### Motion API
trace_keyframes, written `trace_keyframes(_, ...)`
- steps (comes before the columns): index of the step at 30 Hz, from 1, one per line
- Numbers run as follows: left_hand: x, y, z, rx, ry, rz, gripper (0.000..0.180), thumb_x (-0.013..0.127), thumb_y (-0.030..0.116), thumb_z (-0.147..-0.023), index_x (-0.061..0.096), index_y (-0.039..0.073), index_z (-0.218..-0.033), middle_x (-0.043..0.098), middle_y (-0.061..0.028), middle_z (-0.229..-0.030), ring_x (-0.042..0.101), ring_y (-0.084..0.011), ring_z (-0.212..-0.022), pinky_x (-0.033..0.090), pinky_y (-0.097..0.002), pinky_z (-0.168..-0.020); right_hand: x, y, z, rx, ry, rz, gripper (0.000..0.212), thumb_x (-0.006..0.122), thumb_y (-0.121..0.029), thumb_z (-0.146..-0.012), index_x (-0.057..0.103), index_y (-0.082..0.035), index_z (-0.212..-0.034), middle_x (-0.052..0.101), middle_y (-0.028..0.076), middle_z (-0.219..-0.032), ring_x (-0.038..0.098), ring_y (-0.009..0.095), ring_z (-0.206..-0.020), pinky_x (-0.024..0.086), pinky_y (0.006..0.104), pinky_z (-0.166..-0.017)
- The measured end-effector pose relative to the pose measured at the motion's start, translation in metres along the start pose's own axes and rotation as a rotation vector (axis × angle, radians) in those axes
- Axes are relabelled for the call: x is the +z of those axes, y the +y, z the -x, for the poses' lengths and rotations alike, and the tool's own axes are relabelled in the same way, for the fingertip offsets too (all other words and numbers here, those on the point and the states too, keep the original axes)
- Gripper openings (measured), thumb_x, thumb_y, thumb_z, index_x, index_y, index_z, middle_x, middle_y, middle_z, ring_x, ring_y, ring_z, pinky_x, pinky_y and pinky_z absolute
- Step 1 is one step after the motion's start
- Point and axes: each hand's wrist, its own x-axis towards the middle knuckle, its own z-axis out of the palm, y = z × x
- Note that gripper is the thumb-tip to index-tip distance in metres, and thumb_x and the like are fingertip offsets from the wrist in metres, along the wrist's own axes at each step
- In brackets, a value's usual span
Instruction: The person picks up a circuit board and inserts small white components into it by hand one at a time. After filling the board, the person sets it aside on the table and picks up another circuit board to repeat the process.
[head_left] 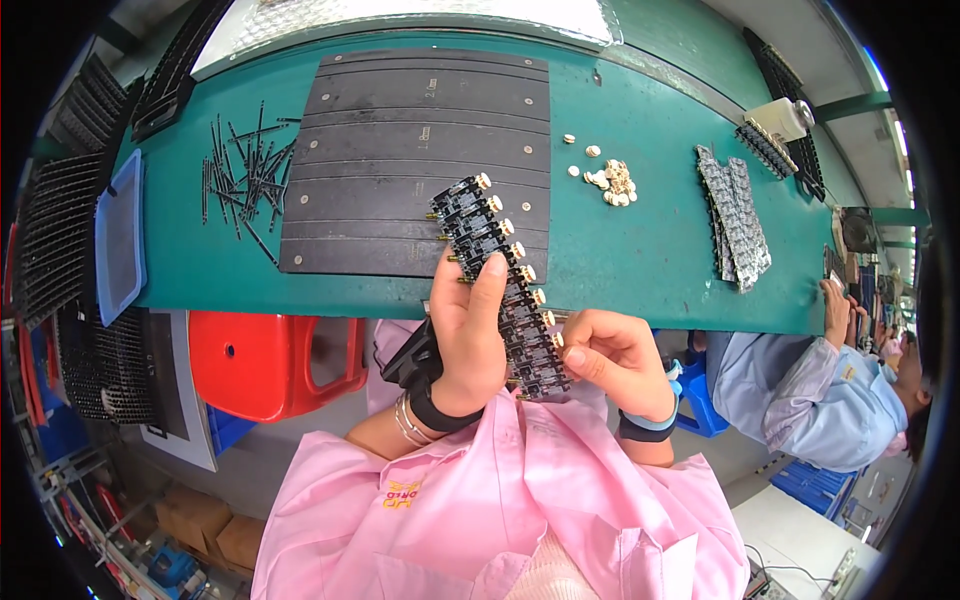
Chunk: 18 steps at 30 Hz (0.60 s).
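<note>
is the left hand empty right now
No, the left hand holds a long black circuit panel with round gold pieces along its right edge.

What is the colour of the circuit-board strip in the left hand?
The circuit-board strip is mostly black; it shows in the head view.

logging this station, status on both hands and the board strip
Left hand gripping black board strip. Right hand by its near-end round piece. Left thumb covers part of the strip.
</note>
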Motion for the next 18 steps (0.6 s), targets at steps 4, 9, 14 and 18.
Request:
trace_keyframes(4,0.0047,0.0003,-0.0018,0.016,0.076,-0.055,0.006,0.044,0.014,-0.084,0.045,0.008,-0.086,0.051,-0.0008,-0.065,0.048,-0.0068,-0.049,0.039,-0.0198,-0.042,-0.0020,0.0026,-0.0019,-0.008,-0.041,-0.004,0.011,0.053,-0.008,-0.082,0.050,0.000,-0.074,0.050,-0.001,-0.070,0.043,0.002,-0.062,0.034,0.0161,-0.053)
trace_keyframes(9,0.0045,0.0010,-0.0011,0.022,0.093,-0.057,0.006,0.044,0.014,-0.084,0.045,0.008,-0.086,0.051,-0.0006,-0.065,0.048,-0.0066,-0.049,0.039,-0.0198,-0.042,-0.0047,0.0053,-0.0030,0.043,-0.079,-0.060,0.013,0.052,-0.009,-0.082,0.050,-0.001,-0.072,0.049,-0.002,-0.067,0.041,0.002,-0.061,0.033,0.0166,-0.052)
trace_keyframes(14,-0.0011,-0.0007,0.0006,0.000,0.001,-0.022,0.016,0.047,0.013,-0.085,0.044,0.006,-0.099,0.052,0.0016,-0.081,0.047,-0.0034,-0.065,0.040,-0.0187,-0.056,-0.0069,0.0089,-0.0034,0.020,-0.095,-0.085,0.013,0.054,-0.009,-0.081,0.049,-0.001,-0.072,0.048,-0.002,-0.066,0.041,0.002,-0.060,0.033,0.0166,-0.052)
trace_keyframes(18,-0.0021,-0.0006,0.0009,0.010,-0.015,-0.023,0.016,0.047,0.013,-0.085,0.044,0.006,-0.099,0.052,0.0015,-0.080,0.047,-0.0035,-0.065,0.040,-0.0187,-0.056,-0.0053,0.0068,-0.0033,0.007,-0.083,-0.003,0.014,0.055,-0.009,-0.080,0.049,-0.001,-0.071,0.047,-0.002,-0.066,0.042,0.003,-0.060,0.033,0.0167,-0.052)
